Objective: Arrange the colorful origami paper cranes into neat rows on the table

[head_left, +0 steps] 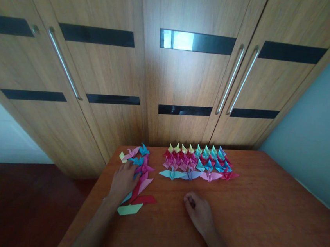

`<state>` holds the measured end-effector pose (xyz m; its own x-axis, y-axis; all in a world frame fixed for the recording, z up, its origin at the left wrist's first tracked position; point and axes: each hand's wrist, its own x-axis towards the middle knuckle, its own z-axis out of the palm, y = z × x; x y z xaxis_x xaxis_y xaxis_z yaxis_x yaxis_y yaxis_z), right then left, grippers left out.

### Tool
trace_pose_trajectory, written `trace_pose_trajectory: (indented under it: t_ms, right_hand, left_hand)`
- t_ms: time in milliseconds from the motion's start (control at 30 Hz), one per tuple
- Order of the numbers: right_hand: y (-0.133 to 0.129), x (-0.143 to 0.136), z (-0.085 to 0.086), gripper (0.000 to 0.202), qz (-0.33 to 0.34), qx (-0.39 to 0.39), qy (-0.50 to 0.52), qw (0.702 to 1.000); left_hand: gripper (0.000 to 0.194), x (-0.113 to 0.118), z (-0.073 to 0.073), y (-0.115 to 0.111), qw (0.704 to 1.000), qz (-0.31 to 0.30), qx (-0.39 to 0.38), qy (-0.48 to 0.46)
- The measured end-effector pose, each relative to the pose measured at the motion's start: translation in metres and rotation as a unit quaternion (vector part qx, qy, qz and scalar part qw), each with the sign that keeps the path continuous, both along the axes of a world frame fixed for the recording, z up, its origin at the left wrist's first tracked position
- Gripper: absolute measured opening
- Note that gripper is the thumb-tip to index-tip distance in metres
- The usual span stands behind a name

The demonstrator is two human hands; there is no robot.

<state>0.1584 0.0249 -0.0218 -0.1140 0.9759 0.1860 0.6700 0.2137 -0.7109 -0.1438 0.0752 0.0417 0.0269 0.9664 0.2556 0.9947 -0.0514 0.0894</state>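
My left hand [124, 181] reaches over a loose group of folded paper pieces on the left of the table. Its fingers are spread, with the fingertips at a blue origami crane [137, 161] and the thumb beside a magenta origami crane [145, 169]. What lies beneath the palm is hidden. My right hand [199, 213] rests on the table with its fingers curled in, and nothing shows in them. Beyond it stand tight rows of origami cranes [184, 163] in yellow, red, pink and blue. The front row has cranes with spread wings, among them a light blue crane [172, 174].
Flat folded strips, one light green [129, 209] and one red [145, 199], lie near my left forearm. The brown wooden table [260, 228] backs onto a wardrobe [187, 82] with metal handles. A pale blue wall [312, 147] stands to the right.
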Motion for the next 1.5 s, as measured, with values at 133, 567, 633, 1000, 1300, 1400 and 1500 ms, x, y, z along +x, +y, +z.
trace_pose_trajectory:
  t_ms: [133, 567, 633, 1000, 1300, 1400, 1500]
  right_hand:
    - [0.0, 0.0, 0.001, 0.022, -0.001, -0.005, 0.001, 1.0]
    - [0.001, 0.0, 0.001, 0.021, -0.009, -0.016, 0.009, 1.0]
    - [0.002, 0.0, 0.002, 0.022, -0.011, -0.021, 0.027, 0.999]
    - [0.0, 0.005, 0.01, 0.035, 0.018, -0.044, 0.226, 0.973]
    - [-0.008, 0.001, 0.02, 0.031, 0.084, -0.046, 0.255, 0.962]
    - [-0.006, -0.004, 0.022, 0.025, 0.087, -0.051, 0.195, 0.976]
    - [-0.005, -0.005, 0.022, 0.021, 0.081, -0.054, 0.171, 0.98]
  left_hand:
    - [0.022, 0.009, -0.004, 0.0, 1.0, 0.017, 0.002, 0.007]
    - [0.022, -0.005, 0.011, -0.016, 0.979, 0.011, 0.114, -0.168]
    - [0.022, 0.001, 0.019, -0.019, 0.964, -0.005, 0.118, -0.239]
    - [0.02, 0.095, -0.001, -0.046, 0.848, -0.179, -0.083, -0.492]
    - [0.015, 0.108, -0.026, -0.06, 0.87, -0.17, -0.132, -0.444]
    - [0.015, 0.109, -0.023, -0.062, 0.88, -0.161, -0.133, -0.428]
    - [0.015, 0.111, -0.022, -0.064, 0.879, -0.166, -0.14, -0.424]
